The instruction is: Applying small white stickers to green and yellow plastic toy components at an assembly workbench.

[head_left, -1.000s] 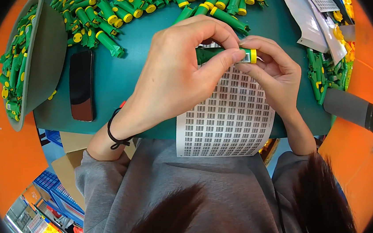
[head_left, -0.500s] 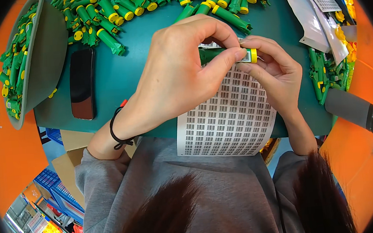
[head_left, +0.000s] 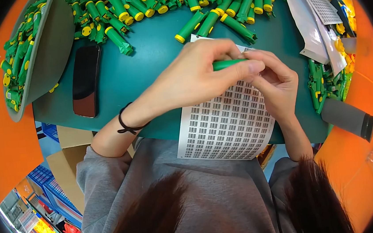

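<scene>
My left hand [head_left: 211,72] is closed around a green plastic tube [head_left: 227,64], a short green strip of which shows between thumb and fingers. My right hand [head_left: 276,73] is closed too, its fingertips at the tube's other end, beside my left thumb. Fingers cover that end and its yellow cap. Beneath both hands lies a white sheet of small printed stickers [head_left: 218,127], curling down over the table's near edge. Beyond the hands are several loose green tubes with yellow caps [head_left: 237,28].
A heap of green tubes [head_left: 141,7] spreads along the far side of the teal table [head_left: 147,71]. To the left are a black phone [head_left: 87,83] and a tilted grey bin [head_left: 50,53] of tubes. White packets [head_left: 305,26] and a grey cylinder [head_left: 346,118] lie right.
Both hands have moved slightly down, and my left thumb now reaches further right over the tube's end. The labelled yellow-capped end, visible before, is covered now. The surroundings have shifted slightly in view.
</scene>
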Motion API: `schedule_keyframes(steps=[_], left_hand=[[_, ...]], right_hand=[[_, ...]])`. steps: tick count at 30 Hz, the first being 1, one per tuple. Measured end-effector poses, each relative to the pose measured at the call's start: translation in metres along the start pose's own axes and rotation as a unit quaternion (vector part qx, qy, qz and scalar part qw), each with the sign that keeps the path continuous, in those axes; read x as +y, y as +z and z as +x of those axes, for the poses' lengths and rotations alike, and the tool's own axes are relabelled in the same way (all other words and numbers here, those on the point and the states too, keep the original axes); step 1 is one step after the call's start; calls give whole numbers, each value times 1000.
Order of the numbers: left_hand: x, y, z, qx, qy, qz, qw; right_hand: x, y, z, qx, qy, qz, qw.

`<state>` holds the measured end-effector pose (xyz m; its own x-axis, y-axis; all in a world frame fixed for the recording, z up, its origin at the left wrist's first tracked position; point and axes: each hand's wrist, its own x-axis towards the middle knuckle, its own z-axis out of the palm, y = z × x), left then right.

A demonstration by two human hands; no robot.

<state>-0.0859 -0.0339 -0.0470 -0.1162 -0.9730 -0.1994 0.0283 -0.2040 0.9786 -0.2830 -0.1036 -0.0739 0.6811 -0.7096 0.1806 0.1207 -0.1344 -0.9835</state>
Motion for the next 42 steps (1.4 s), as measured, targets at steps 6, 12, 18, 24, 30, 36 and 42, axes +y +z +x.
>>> schedule_keyframes(steps=[6, 12, 18, 24, 30, 36, 42], left_hand=[[0, -8, -8, 38, -50, -29, 998], [59, -102, -57, 445, 227, 214, 840], [100, -220, -107, 665, 185, 546, 475], [46, -75, -51, 282, 342, 473, 762], [-16, -10, -5, 178, 361, 468, 787], [-26, 1, 4, 209, 380, 507, 745], [-28, 4, 3, 218, 406, 577, 674]], right_hand=[[-3, 5, 6, 4, 37, 27, 999], [1, -54, 7, 28, -22, -470, 882], [8, -69, 2, -17, 114, -397, 910], [-7, -38, 21, 23, 184, -248, 951], [-13, -33, 13, 5, 148, -166, 975], [-14, -37, 10, 24, 178, -131, 975], [-6, -36, 10, 21, 198, -107, 974]])
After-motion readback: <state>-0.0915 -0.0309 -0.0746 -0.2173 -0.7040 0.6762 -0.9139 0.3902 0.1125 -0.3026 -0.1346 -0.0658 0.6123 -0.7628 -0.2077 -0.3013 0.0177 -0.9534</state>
